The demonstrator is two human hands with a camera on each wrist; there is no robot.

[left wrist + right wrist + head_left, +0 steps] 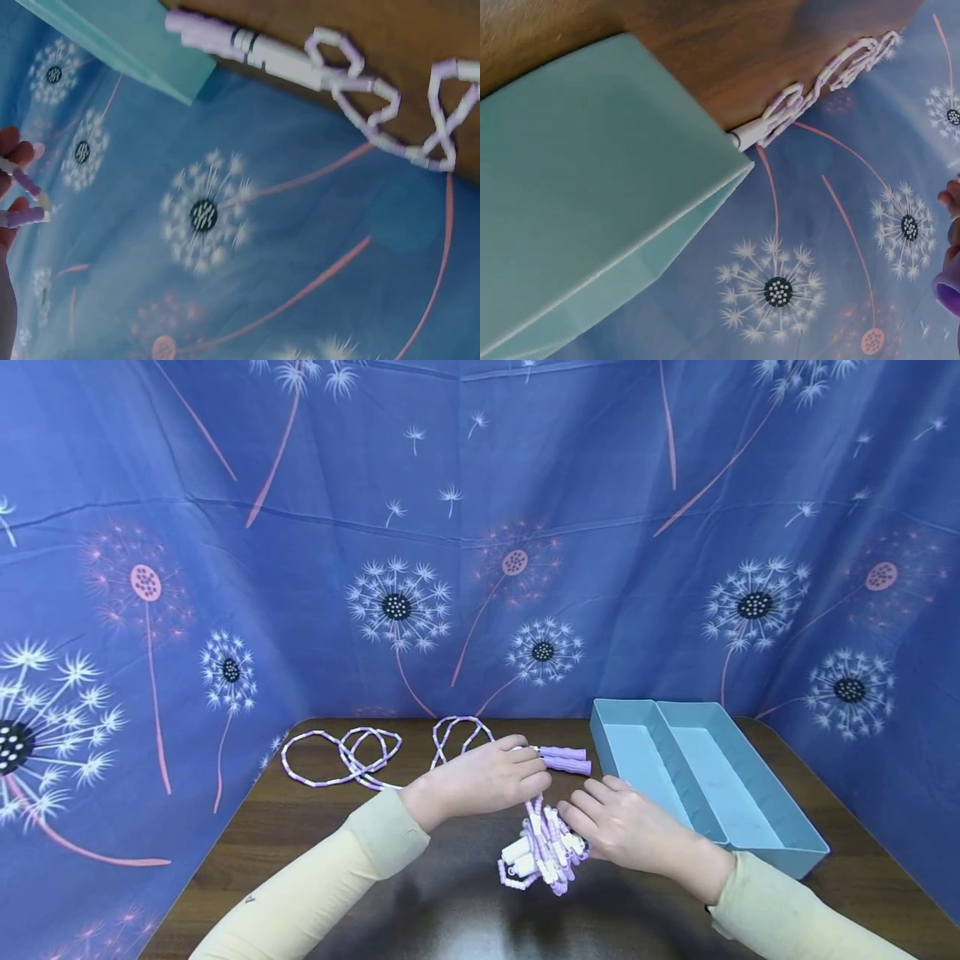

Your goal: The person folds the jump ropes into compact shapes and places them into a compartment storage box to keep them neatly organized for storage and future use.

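She's mid-way through bundling the skipping rope at table centre: left hand pinches its strand, right hand grips the coils. Next, gather loops lying at 10 o'clock.

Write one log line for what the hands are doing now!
left hand: holds beaded rope up | right hand: touches rope bundle | handles: beside teal tray | table: rope loops

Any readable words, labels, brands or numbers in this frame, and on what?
None. The skipping rope, its purple handles, the blue tray and the dandelion backdrop bear no text. A small dark mark on the left sleeve is too small to read.
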